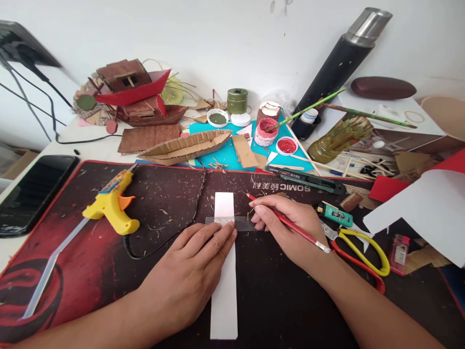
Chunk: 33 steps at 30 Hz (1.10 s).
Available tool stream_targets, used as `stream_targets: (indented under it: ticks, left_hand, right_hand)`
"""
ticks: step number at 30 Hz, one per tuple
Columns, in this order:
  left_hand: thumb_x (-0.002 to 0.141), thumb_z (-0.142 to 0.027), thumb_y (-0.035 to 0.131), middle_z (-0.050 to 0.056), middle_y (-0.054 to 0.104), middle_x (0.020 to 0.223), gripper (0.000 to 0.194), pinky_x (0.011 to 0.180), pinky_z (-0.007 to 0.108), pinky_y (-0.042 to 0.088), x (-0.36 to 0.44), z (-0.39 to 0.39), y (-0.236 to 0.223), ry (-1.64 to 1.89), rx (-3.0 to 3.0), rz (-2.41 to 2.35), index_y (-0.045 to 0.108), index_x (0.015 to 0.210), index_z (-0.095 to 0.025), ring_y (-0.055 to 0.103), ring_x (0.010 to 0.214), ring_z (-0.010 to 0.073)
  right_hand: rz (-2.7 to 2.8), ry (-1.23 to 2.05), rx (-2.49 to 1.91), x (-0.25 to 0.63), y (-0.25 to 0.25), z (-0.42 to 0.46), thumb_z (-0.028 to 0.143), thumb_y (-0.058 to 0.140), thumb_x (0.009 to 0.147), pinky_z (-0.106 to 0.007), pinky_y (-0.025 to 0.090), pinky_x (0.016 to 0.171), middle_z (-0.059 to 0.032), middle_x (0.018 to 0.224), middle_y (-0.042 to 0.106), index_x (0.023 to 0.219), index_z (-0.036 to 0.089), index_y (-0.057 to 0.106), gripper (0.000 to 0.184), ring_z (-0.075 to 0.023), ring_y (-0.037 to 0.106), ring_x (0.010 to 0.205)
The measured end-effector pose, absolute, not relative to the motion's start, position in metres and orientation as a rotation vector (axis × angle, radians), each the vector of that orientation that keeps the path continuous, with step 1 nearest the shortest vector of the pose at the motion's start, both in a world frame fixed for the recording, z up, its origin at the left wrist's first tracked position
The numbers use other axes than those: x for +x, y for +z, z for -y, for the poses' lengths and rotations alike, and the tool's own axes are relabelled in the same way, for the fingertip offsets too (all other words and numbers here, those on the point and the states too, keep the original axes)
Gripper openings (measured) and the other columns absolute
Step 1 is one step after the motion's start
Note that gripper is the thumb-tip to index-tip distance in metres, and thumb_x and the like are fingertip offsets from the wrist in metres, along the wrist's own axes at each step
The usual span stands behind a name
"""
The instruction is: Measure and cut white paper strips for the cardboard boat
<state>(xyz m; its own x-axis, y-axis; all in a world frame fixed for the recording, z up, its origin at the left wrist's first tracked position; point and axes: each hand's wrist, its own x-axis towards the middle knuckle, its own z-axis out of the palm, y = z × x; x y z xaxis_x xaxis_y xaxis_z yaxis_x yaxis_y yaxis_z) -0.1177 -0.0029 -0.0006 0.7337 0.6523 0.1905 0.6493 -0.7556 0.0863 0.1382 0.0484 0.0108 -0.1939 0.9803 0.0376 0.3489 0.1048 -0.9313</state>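
Observation:
A white paper strip point(224, 291) lies lengthwise in front of me on the dark mat. Across its upper part rests a clear ruler point(244, 223). My left hand point(198, 266) lies flat with fingers stretched out, its fingertips pressing the ruler onto the strip. To the right, my right hand point(286, 225) is closed around a red pencil point(298, 227) with a white eraser end. The pencil's tip points up and left, just above the ruler and to the right of the strip, apart from the paper. Part of the ruler is hidden by my fingers.
A yellow glue gun point(114, 203) lies left, its cord running behind my left hand. Scissors point(381, 252), a teal lighter point(337, 214) and a utility knife point(312, 182) lie right. Behind are a cardboard boat hull point(189, 148), an open red paint jar point(266, 132) and a black flask point(334, 65).

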Motion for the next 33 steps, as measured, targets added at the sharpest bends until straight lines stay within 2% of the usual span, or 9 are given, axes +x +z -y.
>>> stream_targets:
  ticks: [4,8,16,22,28,33]
  left_hand:
    - [0.107,-0.030,0.052,0.010,0.060,0.163,0.055,0.123,0.045,0.036,-0.118,0.005,-0.004,0.281,2.921,-1.109,0.056,0.160,-0.014,0.052,0.144,0.0281]
    - [0.103,-0.036,0.057,0.013,0.055,0.167,0.065,0.124,0.052,0.039,-0.117,0.009,-0.010,0.218,2.905,-1.164,0.050,0.166,-0.021,0.049,0.150,0.0339]
    - [0.102,-0.035,0.059,0.013,0.054,0.168,0.065,0.124,0.052,0.039,-0.116,0.010,-0.010,0.206,2.913,-1.164,0.051,0.165,-0.021,0.049,0.150,0.0343]
    - [0.108,-0.029,0.051,0.009,0.063,0.161,0.051,0.122,0.043,0.036,-0.117,0.003,-0.003,0.330,2.929,-1.103,0.061,0.155,-0.012,0.053,0.141,0.0273]
    - [0.109,-0.027,0.048,0.009,0.063,0.160,0.050,0.121,0.044,0.035,-0.117,0.004,-0.001,0.331,2.914,-1.104,0.060,0.155,-0.011,0.053,0.140,0.0271]
    - [0.108,-0.027,0.050,0.010,0.064,0.159,0.050,0.121,0.044,0.035,-0.116,0.003,0.000,0.341,2.915,-1.101,0.060,0.155,-0.011,0.054,0.140,0.0274]
  right_hand:
    - [1.592,1.144,-1.298,0.137,0.014,-0.048,0.035,0.067,0.109,-0.024,0.061,0.061,-0.0004,0.083,0.081,0.106,0.024,0.082,0.019,-0.0134,0.076,0.063]
    - [1.576,1.159,-1.262,0.135,0.019,-0.047,0.037,0.065,0.110,-0.022,0.054,0.054,0.0018,0.070,0.075,0.100,0.022,0.082,0.025,-0.0115,0.069,0.054]
    - [1.537,1.159,-1.208,0.137,0.019,-0.046,0.048,0.061,0.113,-0.027,0.050,0.055,0.0041,0.055,0.064,0.091,0.021,0.080,0.039,-0.0128,0.062,0.049]
    - [1.472,1.168,-1.255,0.136,0.019,-0.049,0.050,0.061,0.112,-0.027,0.050,0.055,0.0040,0.055,0.064,0.090,0.021,0.079,0.041,-0.0131,0.062,0.049]
    - [1.430,1.226,-1.298,0.135,0.020,-0.050,0.048,0.064,0.111,-0.026,0.048,0.050,0.0030,0.060,0.066,0.103,0.020,0.080,0.033,-0.0134,0.063,0.051]
    - [1.402,1.246,-1.302,0.134,0.019,-0.049,0.047,0.066,0.108,-0.026,0.049,0.049,0.0024,0.064,0.067,0.102,0.020,0.079,0.031,-0.0133,0.063,0.052]
